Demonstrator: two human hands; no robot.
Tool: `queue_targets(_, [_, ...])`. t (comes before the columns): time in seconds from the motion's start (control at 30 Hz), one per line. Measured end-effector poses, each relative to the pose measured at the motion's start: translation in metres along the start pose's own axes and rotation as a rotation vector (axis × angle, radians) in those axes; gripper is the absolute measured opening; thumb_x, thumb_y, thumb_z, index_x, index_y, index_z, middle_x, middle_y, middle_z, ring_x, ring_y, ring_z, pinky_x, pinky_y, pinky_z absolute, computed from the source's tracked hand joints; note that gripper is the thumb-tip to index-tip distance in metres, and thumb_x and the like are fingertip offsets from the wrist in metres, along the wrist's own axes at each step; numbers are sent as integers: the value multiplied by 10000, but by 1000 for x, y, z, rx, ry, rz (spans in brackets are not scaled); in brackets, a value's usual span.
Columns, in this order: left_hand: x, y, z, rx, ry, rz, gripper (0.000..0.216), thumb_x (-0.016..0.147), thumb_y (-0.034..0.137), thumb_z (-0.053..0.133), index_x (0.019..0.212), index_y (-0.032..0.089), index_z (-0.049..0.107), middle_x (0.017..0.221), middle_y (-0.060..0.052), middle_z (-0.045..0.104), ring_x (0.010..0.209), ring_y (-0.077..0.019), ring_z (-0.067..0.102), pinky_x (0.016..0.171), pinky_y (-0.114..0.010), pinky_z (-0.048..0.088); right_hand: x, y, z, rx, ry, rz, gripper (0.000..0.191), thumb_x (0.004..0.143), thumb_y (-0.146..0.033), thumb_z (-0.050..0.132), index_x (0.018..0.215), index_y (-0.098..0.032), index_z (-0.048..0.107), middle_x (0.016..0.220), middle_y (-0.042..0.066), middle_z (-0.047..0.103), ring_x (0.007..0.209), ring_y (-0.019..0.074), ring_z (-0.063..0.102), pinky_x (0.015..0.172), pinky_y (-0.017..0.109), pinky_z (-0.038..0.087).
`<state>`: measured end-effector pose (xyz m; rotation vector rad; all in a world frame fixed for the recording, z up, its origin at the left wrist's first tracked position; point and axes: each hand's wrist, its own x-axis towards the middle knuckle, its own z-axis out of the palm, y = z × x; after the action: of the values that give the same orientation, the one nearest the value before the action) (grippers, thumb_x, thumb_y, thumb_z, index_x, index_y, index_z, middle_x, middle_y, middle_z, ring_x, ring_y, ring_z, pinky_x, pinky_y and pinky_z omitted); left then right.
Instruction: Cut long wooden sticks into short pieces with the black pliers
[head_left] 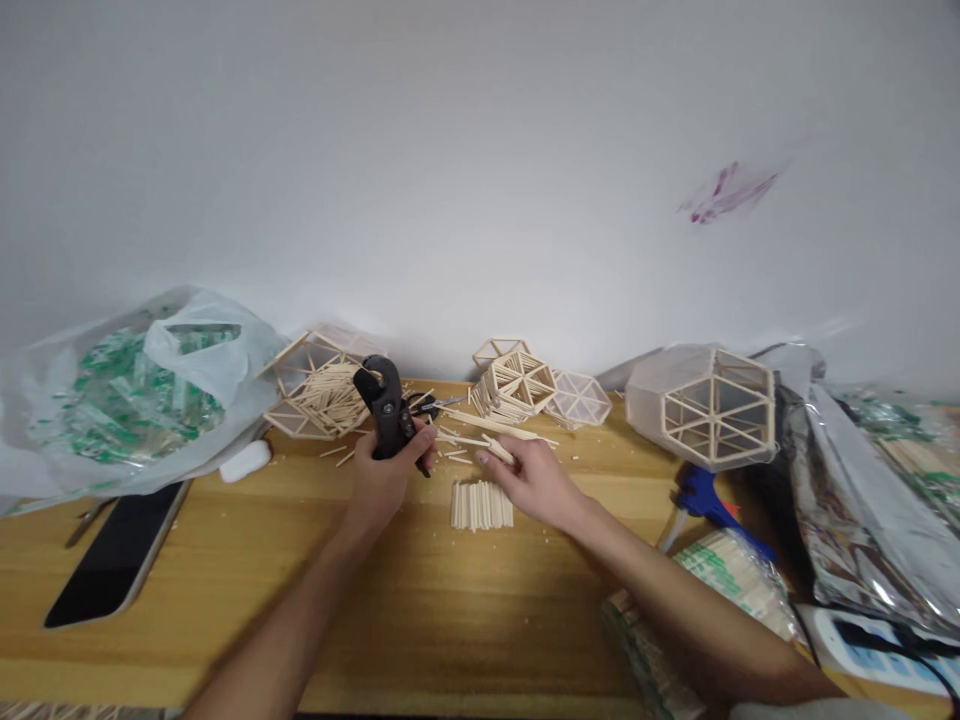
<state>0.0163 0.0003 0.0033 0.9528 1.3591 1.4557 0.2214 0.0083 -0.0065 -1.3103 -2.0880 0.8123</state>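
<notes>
My left hand point(386, 475) is closed around a black hand cutter point(388, 408) with a curved head pointing up. In my right hand point(534, 478) are a few thin wooden sticks point(496, 448), pinched between the fingers, their ends toward the cutter. Just below the right hand, a neat row of short cut sticks point(481, 505) lies on the wooden table point(450, 600). Loose sticks and scraps are scattered between the two hands. Behind them rests a pair of scissors point(426, 404), partly hidden by the left hand and cutter.
A hexagonal stick frame point(292, 418) full of cut sticks lies at the left. Stacked hexagonal frames point(517, 388) and a covered stick lantern point(701, 405) stand by the wall. A plastic bag point(150, 390), phone point(116, 558), blue glue gun point(712, 500) and power strip point(874, 650) flank the work.
</notes>
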Motion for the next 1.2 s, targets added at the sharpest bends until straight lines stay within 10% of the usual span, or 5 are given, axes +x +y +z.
queue_targets(0.67, [-4, -27, -2, 134, -86, 74, 280, 760, 427, 787, 802, 163, 703, 614, 17, 618, 552, -113, 553, 582, -238, 470, -3, -8, -10, -10, -215, -154, 328, 1061, -366, 378, 834, -201, 548, 725, 18, 582, 623, 159, 497, 621, 282, 346])
queue_targets(1.03, [9, -11, -19, 393, -1, 257, 352, 907, 477, 597, 1044, 163, 676, 774, -28, 674, 672, -157, 603, 680, -274, 492, 0, -2, -6, 53, -36, -74, 293, 1055, -397, 416, 876, -201, 538, 736, 5, 567, 678, 163, 513, 660, 268, 359])
queue_targets(1.2, [13, -7, -25, 876, -341, 358, 213, 893, 339, 559, 999, 195, 675, 855, -56, 727, 734, -216, 658, 682, -308, 480, 2, 2, -5, 82, 5, -76, 334, 1046, -388, 430, 779, -198, 495, 688, -9, 527, 652, 150, 476, 641, 263, 323])
